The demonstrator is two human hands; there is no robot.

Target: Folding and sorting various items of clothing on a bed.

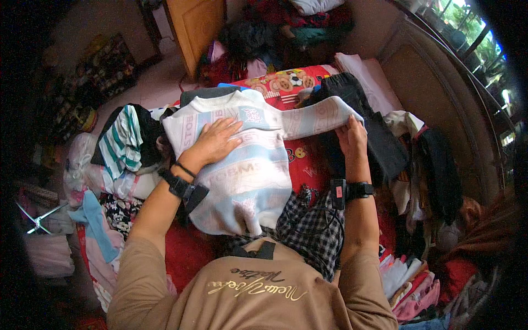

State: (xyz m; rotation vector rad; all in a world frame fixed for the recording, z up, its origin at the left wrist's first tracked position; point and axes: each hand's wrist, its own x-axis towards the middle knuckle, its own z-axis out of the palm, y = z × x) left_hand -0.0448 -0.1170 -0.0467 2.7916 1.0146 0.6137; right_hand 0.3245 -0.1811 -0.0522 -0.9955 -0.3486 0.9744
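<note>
A knitted sweater (pixel 255 152) with white and light-blue bands and lettering lies spread before me, its neckband away from me and its lower part over my lap. My left hand (pixel 218 140) rests flat on the sweater's upper body, below the neckband, with the fingers spread. Out to the right, my right hand (pixel 352 134) pinches the cuff end of the one sleeve that stretches sideways. The other sleeve's end cannot be made out. Checkered black-and-white cloth (pixel 309 231) covers my lap beside the sweater's hem.
Dark trousers (pixel 383 144) lie right of the sleeve on a red printed cover (pixel 301 165). A green-and-white striped garment (pixel 123 142) is at left, above a blue garment (pixel 97 227). Folded clothes (pixel 408 284) are stacked at lower right. A wooden door (pixel 196 33) stands beyond.
</note>
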